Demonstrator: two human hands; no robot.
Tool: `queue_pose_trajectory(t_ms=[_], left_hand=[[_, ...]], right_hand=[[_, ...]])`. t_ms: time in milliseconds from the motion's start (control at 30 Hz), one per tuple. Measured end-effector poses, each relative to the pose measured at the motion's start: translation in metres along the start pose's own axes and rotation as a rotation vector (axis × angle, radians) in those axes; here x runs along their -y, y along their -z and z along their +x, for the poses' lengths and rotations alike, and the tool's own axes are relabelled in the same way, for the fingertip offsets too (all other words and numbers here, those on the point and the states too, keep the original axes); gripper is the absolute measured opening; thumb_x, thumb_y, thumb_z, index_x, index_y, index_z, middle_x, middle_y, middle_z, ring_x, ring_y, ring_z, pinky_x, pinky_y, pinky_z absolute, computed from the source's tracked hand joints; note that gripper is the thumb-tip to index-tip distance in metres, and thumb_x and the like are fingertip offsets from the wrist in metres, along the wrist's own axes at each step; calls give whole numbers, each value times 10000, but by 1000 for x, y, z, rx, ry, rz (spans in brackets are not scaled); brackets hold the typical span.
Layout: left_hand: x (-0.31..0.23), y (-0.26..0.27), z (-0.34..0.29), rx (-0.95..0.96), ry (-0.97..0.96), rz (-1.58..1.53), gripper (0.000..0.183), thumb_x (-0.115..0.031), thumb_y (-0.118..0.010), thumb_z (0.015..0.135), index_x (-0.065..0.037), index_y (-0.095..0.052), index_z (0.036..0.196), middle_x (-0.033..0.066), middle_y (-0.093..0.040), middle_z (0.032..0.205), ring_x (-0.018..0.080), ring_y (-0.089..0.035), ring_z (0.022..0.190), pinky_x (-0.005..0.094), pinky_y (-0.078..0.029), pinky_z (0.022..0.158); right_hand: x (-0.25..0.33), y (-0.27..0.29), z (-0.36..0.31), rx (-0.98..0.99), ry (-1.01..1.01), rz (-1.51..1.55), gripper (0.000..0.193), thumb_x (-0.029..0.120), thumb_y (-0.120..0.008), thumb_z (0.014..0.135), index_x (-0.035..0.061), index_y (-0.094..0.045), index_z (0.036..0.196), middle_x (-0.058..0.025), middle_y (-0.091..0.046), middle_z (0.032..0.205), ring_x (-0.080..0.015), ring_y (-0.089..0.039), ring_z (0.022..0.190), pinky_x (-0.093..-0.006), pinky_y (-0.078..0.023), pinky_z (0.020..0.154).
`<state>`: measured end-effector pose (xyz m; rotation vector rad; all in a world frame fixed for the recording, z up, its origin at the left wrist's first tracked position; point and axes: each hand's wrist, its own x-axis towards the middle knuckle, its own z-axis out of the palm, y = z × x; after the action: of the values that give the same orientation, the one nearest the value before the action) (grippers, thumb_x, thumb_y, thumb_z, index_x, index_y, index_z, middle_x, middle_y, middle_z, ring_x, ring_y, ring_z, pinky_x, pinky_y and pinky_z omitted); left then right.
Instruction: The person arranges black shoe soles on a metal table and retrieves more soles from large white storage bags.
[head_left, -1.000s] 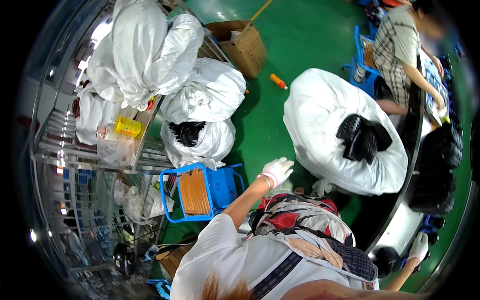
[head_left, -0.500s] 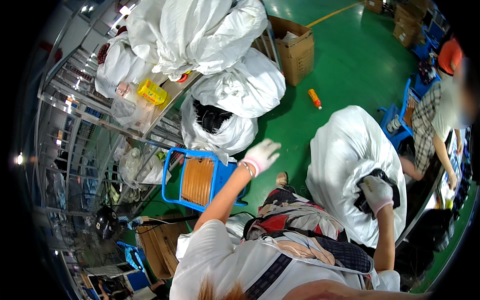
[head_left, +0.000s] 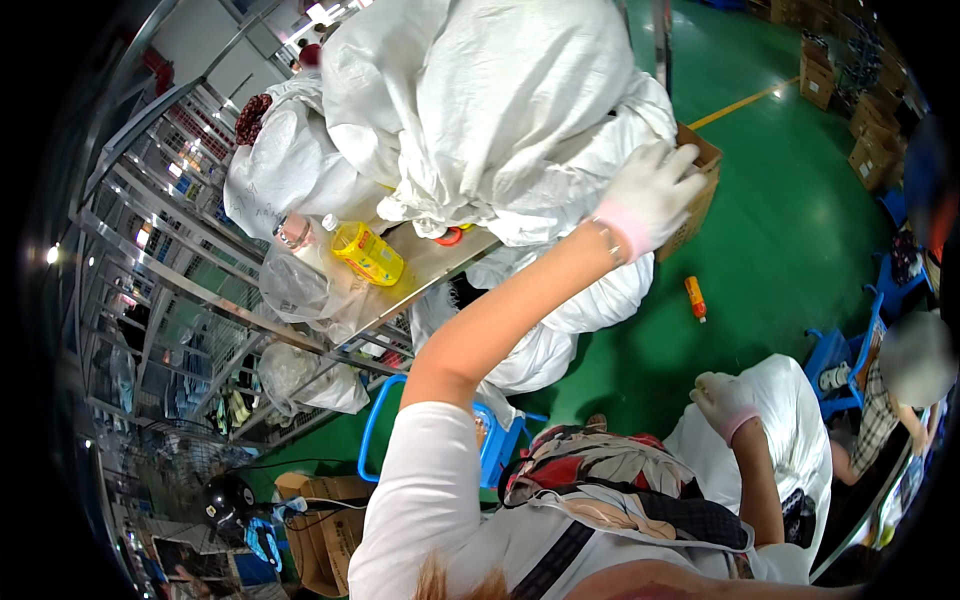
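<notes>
The front edge of the grey metal-framed shelf [head_left: 430,252] runs diagonally beneath the left forearm. Room for movement extends rightward, over the smooth green floor [head_left: 770,200]. The large white woven sack [head_left: 490,100] rests on the shelf; its gathered end points toward the front edge, and its long axis runs up and away from the person. The white-gloved left hand [head_left: 650,195] overlies the sack's right side, fingers spread. The white-gloved right hand [head_left: 722,402], fingers bent, is at the bulging white floor sack [head_left: 780,420]; its palm side is hidden, so whether it pinches anything cannot be told. A yellow plastic bottle [head_left: 367,253] stands near the shelf edge. A blue-framed chair [head_left: 497,450] obstructs the near side; a brown cardboard carton [head_left: 705,200] stands behind the left hand. A small orange bottle [head_left: 695,298] lies on the floor.
</notes>
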<state>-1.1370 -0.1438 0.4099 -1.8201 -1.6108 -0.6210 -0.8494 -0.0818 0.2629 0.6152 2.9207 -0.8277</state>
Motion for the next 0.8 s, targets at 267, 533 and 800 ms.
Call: queue_pose_trajectory(t_ms=[267, 533, 800], left_hand=[[85, -24, 74, 41, -107, 332, 252, -223, -684, 681, -109, -677, 907, 105, -529, 1189, 329, -468, 1128, 417, -363, 999], [202, -33, 102, 9, 170, 701, 396, -152, -594, 733, 3, -619, 1096, 161, -495, 1277, 415, -337, 1293, 477, -248, 1120], [271, 50, 130, 100, 554, 995, 320, -144, -575, 797, -209, -611, 1109, 94, -515, 1260, 373, -460, 1163, 499, -413, 943]], right_hand=[[55, 50, 135, -20, 226, -117, 212, 304, -565, 861, 104, -628, 890, -113, -641, 826, -320, -626, 823, -428, -487, 723], [105, 129, 282, -528, 702, 11, 93, 168, -654, 789, 88, -651, 836, -102, -645, 762, -299, -637, 724, -376, -509, 638], [120, 215, 389, -646, 997, 221, 91, 119, -663, 793, 76, -647, 872, -91, -643, 787, -273, -638, 716, -357, -508, 634]])
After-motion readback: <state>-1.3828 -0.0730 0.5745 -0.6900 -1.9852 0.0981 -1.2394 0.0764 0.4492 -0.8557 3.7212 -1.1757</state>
